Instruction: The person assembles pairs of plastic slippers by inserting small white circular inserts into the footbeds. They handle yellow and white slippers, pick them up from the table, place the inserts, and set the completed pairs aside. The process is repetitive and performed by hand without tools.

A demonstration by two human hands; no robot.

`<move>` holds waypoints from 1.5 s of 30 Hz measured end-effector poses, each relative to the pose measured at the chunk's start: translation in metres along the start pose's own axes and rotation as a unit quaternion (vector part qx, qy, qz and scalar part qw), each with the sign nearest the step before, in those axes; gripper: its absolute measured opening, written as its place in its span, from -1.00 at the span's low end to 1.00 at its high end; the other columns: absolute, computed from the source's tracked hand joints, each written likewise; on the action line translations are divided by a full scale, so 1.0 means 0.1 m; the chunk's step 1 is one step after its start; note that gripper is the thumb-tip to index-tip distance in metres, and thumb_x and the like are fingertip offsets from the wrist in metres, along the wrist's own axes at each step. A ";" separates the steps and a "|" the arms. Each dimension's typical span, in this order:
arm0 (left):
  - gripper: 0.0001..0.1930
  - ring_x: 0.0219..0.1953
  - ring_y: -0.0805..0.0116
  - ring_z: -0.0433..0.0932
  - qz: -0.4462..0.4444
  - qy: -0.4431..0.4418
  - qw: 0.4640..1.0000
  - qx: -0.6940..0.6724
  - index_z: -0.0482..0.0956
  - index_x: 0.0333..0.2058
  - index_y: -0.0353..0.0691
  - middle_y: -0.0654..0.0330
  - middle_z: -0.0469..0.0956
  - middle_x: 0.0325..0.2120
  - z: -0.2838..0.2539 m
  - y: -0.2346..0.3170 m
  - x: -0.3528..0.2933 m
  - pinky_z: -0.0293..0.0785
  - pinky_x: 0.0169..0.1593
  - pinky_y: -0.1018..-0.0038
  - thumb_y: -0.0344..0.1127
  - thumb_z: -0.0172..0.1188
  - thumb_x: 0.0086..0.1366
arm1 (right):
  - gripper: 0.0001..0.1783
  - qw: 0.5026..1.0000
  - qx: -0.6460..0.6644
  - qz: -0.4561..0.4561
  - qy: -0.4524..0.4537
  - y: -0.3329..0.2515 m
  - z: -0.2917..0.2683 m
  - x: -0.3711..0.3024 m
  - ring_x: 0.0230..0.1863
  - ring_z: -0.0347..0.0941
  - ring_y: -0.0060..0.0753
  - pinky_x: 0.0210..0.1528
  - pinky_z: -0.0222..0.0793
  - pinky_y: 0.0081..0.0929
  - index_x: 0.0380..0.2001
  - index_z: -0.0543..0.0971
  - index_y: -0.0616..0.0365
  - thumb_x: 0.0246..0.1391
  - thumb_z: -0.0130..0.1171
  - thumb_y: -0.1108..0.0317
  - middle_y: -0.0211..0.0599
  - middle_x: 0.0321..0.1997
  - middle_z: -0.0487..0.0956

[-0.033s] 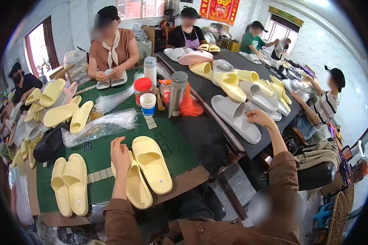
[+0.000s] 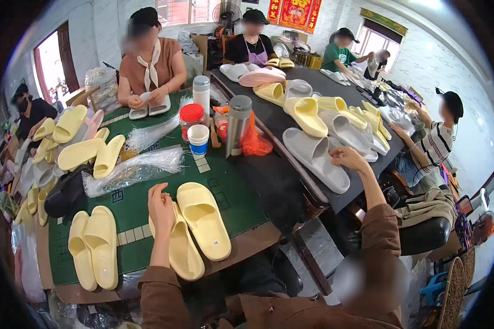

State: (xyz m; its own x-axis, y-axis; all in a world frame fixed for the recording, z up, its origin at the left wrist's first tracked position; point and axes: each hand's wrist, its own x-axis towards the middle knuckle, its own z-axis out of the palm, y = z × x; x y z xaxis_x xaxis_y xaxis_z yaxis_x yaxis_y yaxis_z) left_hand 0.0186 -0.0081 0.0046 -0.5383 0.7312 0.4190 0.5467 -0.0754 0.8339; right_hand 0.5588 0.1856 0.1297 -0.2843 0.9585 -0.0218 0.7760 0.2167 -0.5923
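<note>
A pair of pale yellow slippers (image 2: 205, 222) lies in front of me on the green mat. My left hand (image 2: 160, 208) is over the upper end of the left slipper of that pair, fingers extended and loosely bent; it hides part of the strap. On the black table to the right, my right hand (image 2: 350, 159) is closed in a pinch at the edge of a grey slipper (image 2: 307, 156). Whatever lies between those fingertips is too small to make out. Another pale yellow pair (image 2: 96, 247) rests on the mat at the left.
A steel flask (image 2: 239, 126), a red-lidded jar (image 2: 192, 118) and paper cups (image 2: 198, 141) stand beyond the yellow pair. Clear plastic bags (image 2: 142, 170) lie left of them. More slippers (image 2: 82, 151) are heaped at the left. Co-workers sit around both tables.
</note>
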 end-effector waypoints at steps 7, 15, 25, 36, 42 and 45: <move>-0.68 -0.33 0.31 0.50 0.011 0.008 1.000 0.007 0.51 -0.12 -0.27 0.12 0.46 -0.10 0.00 -0.05 0.00 0.46 -0.24 0.45 -0.64 -0.01 0.15 | -0.35 0.931 -0.231 -0.002 0.284 -0.52 0.40 0.14 -0.03 0.46 0.05 -0.11 0.40 -0.05 -0.04 0.41 0.05 -0.28 0.37 0.17 -0.09 0.03 0.42; -0.65 -0.29 0.29 0.53 0.064 0.044 0.997 -0.026 0.53 -0.12 -0.28 0.11 0.46 -0.11 -0.03 0.17 -0.02 0.46 -0.23 0.44 -0.70 -0.05 0.14 | -0.63 0.937 -0.232 0.034 0.260 -0.43 0.50 0.57 -0.04 0.45 0.13 -0.03 0.36 -0.04 -0.13 0.55 0.11 -0.07 0.08 0.32 -0.11 -0.02 0.48; -0.55 -0.17 0.00 0.48 0.099 -0.142 0.956 0.238 0.45 0.07 -0.14 -0.03 0.47 -0.20 -0.80 1.04 -1.16 0.41 -0.13 0.18 -0.30 0.21 0.17 | -0.63 0.964 -0.196 -0.021 0.178 -0.09 -0.03 -0.03 -0.06 0.41 0.28 -0.02 0.31 -0.05 -0.17 0.49 0.38 -0.09 -0.03 0.45 0.28 -0.15 0.49; -0.42 -0.05 -0.15 0.36 0.093 -0.067 0.941 0.319 0.35 0.13 -0.34 -0.13 0.39 -0.17 0.07 0.52 -1.13 0.26 0.06 0.02 -0.20 0.17 0.15 | -0.62 0.911 0.331 -0.085 0.230 -0.95 0.14 -1.37 0.03 0.43 -0.34 0.04 0.35 -0.45 -0.02 0.49 0.34 0.11 0.01 0.37 -0.16 -0.05 0.54; -0.47 -0.04 -0.01 0.36 0.077 -0.066 0.905 0.413 0.42 0.11 -0.19 0.02 0.43 -0.21 -0.64 0.19 -1.28 0.21 0.11 0.06 -0.32 0.11 0.10 | -0.61 0.887 0.416 -0.107 0.172 -1.70 0.86 -1.32 0.05 0.43 -0.22 0.07 0.34 -0.36 -0.02 0.48 0.33 0.10 0.06 0.35 -0.09 0.02 0.50; -0.55 0.02 0.09 0.36 0.079 0.009 0.882 0.464 0.51 0.03 -0.03 0.12 0.45 -0.20 -1.11 0.05 -1.28 0.21 0.11 0.09 -0.34 0.08 0.10 | -0.61 0.906 0.411 -0.094 0.044 -2.07 1.45 -1.30 0.06 0.43 -0.16 0.09 0.33 -0.32 -0.02 0.47 0.32 0.09 0.08 0.34 -0.05 0.06 0.48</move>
State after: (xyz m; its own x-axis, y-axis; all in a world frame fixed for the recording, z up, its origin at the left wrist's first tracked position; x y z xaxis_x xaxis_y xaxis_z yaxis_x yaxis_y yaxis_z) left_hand 0.0186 -0.1770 -0.0050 -0.4139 0.7494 0.5169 0.9011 0.4181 0.1153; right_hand 0.3539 -0.0105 0.1382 -0.2928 0.9382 0.1845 0.0263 0.2008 -0.9793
